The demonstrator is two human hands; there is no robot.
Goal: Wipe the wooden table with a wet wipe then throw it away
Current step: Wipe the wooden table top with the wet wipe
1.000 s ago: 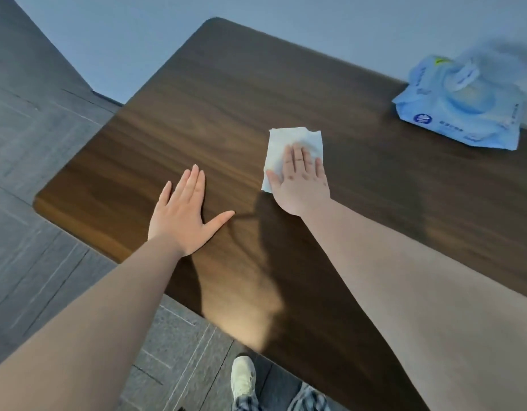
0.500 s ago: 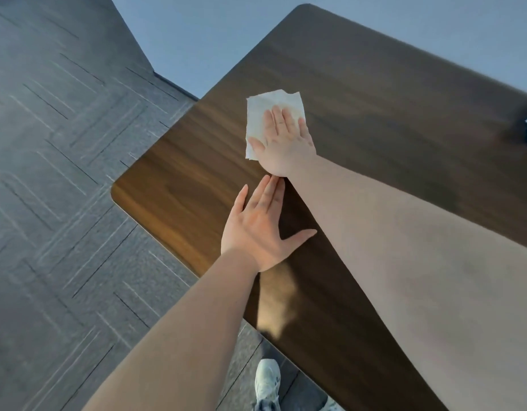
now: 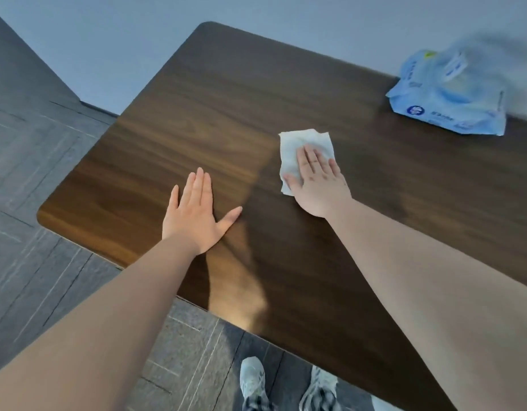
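Note:
A dark wooden table (image 3: 215, 114) fills the middle of the view. A white wet wipe (image 3: 298, 146) lies flat on it, right of centre. My right hand (image 3: 318, 182) presses down on the wipe with flat fingers, covering its lower right part. My left hand (image 3: 197, 215) rests palm down on the bare wood near the table's left front corner, fingers together, thumb spread, holding nothing.
A blue pack of wet wipes (image 3: 452, 96) lies at the table's far right edge, blurred. Grey tiled floor (image 3: 34, 179) lies left of and below the table. A pale wall (image 3: 108, 40) stands behind it. My two shoes (image 3: 253, 381) show below the front edge.
My right hand has slid the wipe to the right, away from the table's left edge and away from my left hand. The view has swung right, bringing the blue pack back in.

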